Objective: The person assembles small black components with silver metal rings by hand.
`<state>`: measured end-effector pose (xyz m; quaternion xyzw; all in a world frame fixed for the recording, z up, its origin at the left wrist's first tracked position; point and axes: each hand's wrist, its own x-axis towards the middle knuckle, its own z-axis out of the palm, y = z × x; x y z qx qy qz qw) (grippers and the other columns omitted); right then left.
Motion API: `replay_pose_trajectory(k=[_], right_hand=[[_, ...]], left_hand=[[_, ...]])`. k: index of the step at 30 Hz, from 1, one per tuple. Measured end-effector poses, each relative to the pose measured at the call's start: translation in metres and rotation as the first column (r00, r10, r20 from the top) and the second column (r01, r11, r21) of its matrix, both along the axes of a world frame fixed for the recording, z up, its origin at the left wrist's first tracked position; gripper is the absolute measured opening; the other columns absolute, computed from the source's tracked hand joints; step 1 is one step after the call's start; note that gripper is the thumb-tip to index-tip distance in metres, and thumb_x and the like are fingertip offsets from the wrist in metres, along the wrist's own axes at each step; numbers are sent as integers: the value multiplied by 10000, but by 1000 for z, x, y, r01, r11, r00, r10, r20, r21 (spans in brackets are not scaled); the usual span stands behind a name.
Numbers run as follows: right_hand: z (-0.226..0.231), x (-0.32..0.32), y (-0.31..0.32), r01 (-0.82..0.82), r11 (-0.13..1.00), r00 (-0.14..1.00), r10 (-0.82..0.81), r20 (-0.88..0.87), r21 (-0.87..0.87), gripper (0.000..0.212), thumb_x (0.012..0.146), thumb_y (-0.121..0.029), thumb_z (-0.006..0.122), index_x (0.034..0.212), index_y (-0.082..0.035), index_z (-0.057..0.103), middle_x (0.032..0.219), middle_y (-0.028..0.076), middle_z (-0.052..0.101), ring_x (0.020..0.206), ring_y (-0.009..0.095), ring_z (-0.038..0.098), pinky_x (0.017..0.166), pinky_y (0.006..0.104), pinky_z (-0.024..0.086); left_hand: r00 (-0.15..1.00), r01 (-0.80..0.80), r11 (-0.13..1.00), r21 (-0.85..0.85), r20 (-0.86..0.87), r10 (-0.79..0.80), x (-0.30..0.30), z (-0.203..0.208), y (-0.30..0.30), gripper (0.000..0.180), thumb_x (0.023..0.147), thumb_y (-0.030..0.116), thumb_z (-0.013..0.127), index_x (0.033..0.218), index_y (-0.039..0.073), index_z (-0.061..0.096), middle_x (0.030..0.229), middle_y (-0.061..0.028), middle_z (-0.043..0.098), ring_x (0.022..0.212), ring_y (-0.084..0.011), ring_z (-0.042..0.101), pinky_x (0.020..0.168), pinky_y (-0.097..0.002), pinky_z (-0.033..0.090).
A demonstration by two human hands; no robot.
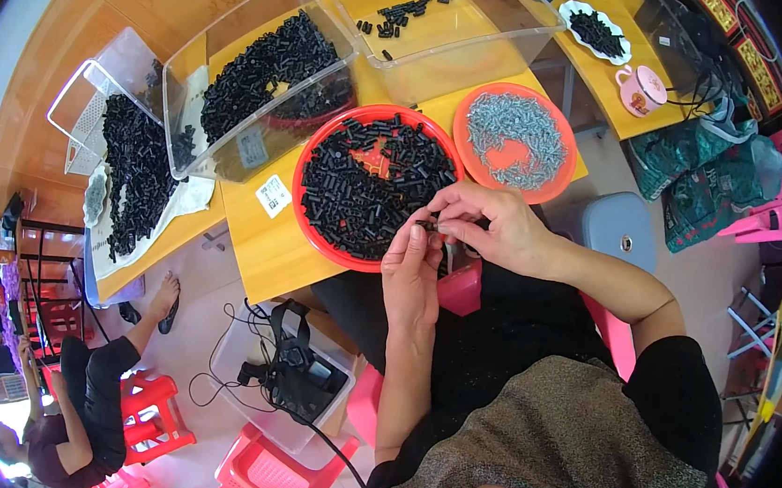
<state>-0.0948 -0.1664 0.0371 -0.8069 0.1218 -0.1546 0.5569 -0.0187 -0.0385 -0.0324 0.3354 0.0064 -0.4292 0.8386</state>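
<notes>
My left hand point(411, 269) is raised at the near right edge of a red round basin point(300, 174), its thumb and fingertips pinched on a small black plastic part point(425, 226). Fingertips of my right hand point(498, 228) meet the left ones at that part. They are closed, but whatever they grip is too small and hidden to name. A dark bit shows by the right fingers; I cannot tell what it is. Many short black cylindrical parts point(358, 194) fill the basin. Beyond my right hand lies an orange-red round tray point(561, 187) of silvery screws point(515, 129).
Clear plastic bins point(249, 150) with black parts stand on the yellow table point(267, 260). More black parts point(134, 172) lie on white cloth at left. A pink mug point(644, 91) and white dish point(567, 26) are at far right. Another person point(77, 421) sits lower left, near red stools point(270, 477).
</notes>
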Motion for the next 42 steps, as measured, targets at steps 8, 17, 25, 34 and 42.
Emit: replay_pose_trajectory(k=[8,17,25,34,42], right_hand=[[-5,3,1,-9,999,1000,9,9,41,227,824,-10,635,1036,-6,554,809,58,681,748,96,652,643,232,498],[13,22,-12,-59,996,988,68,-135,71,161,818,-98,672,944,-21,607,760,42,672,640,57,608,584,223,474],[-40,104,-64,-9,836,996,-42,-81,-548,137,775,-172,656,800,-37,646,783,112,638,766,301,618,663,382,477],[-65,148,-59,-152,672,958,-79,-274,-725,175,667,-197,749,723,-55,665,765,152,653,783,319,638,654,433,488],[-65,145,-63,-190,654,972,21,-233,-732,151,701,-177,707,715,-39,647,757,163,645,773,329,630,652,441,477]], left_hand=[[997,-48,999,14,60,47,-6,9,-3,253,924,162,561,1126,14,599,1018,-35,627,829,-86,572,741,-213,454],[993,-2,994,-108,-114,-11,1,4,2,249,944,183,521,1137,35,571,1014,-37,620,805,-92,559,715,-211,454],[979,-52,985,-165,-205,18,10,-3,6,297,936,173,536,1192,21,534,1001,-58,626,718,-79,553,638,-184,457],[971,-61,989,-137,-236,28,12,0,6,316,931,165,548,1201,4,523,993,-71,616,701,-77,536,621,-181,438],[973,-58,990,-128,-228,27,10,0,5,315,928,168,552,1197,5,530,985,-72,622,702,-78,543,622,-181,439]])
